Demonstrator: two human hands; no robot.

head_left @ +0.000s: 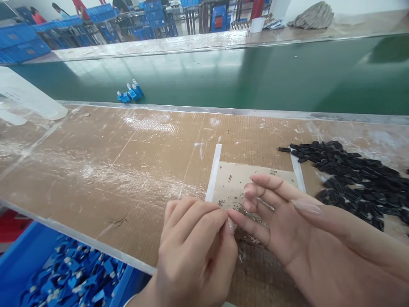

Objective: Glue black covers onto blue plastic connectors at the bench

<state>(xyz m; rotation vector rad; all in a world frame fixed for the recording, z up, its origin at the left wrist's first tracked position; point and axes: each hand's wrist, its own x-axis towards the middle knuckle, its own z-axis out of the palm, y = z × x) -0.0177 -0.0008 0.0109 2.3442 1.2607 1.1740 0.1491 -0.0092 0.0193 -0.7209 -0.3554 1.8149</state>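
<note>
My left hand (198, 243) is closed in a pinch, thumb against the curled fingers. Whatever lies between those fingertips, if anything, is hidden. Palm up, my right hand (303, 238) is open with its fingers apart, and its little fingertip meets the left hand's pinch. Behind the hands lies a beige sheet (255, 170) with small dark specks and bits on it, flanked by strips of white tape (213, 175). To the right of it spreads a heap of small black plastic parts (354, 170), nearest to the right hand.
A blue bin (19, 260) of small blue-and-white parts (76, 273) stands below the table edge at lower left. Several similar blue parts (131, 91) sit on the green conveyor belt (204, 81). A white panel (28, 94) juts in at left. A crumpled cloth (315, 17) and white cup (256, 24) lie beyond.
</note>
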